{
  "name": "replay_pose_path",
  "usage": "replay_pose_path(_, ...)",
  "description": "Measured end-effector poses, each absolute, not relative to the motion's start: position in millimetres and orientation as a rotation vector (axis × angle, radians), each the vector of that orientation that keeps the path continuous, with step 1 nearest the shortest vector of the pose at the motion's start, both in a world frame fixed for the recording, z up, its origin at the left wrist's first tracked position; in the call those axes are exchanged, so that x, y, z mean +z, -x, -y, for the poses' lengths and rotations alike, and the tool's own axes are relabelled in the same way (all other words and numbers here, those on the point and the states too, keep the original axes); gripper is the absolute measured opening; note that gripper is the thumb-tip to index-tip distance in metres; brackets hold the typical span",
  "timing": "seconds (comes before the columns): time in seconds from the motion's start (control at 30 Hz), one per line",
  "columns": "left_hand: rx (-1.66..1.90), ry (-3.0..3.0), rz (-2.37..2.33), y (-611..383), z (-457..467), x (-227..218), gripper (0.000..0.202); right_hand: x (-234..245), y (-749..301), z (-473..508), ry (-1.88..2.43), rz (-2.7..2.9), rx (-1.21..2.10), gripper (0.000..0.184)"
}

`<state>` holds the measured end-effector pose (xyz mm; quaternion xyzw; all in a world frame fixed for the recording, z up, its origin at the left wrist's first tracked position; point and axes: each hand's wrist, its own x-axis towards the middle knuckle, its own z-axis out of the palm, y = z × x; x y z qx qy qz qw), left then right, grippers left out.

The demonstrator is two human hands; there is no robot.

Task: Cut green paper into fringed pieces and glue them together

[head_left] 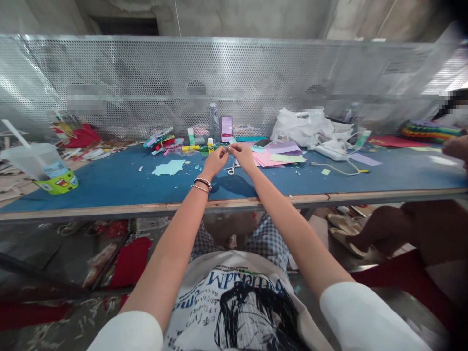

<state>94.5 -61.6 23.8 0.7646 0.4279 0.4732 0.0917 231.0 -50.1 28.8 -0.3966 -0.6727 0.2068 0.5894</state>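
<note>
My left hand and my right hand meet above the blue tabletop, fingertips pinched close together. Whatever sits between the fingers is too small to make out. Just under the hands lie scissors with pale handles. A glue stick stands upright behind my left hand, and a yellow tube lies beside it. Light blue paper rests to the left. Pink paper and purple paper are stacked right of my right hand. A phone stands propped behind, its screen lit.
A plastic cup with a straw stands at far left. White plastic bags and a cable lie to the right. A perforated metal panel closes off the back. Another person's hand shows at far right.
</note>
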Motion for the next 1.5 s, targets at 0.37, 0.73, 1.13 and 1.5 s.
replay_pose_path(0.37,1.443,-2.239,-1.343,-94.8,54.9,21.4,0.011,28.0,-229.6,51.4,0.882,1.619,0.57,0.025)
replay_pose_path(0.73,1.407,-2.277,-1.396,-94.6,58.3,23.3,0.02,29.1,-230.6,54.5,0.891,1.712,0.448,0.023)
replay_pose_path(1.13,1.373,-2.277,-1.432,-94.4,59.4,24.5,0.019,29.2,-230.1,56.2,0.904,1.712,0.445,0.023)
replay_pose_path(1.5,1.383,-2.303,-1.418,-93.6,56.8,22.9,0.018,29.7,-230.8,56.8,0.907,1.732,0.421,0.022)
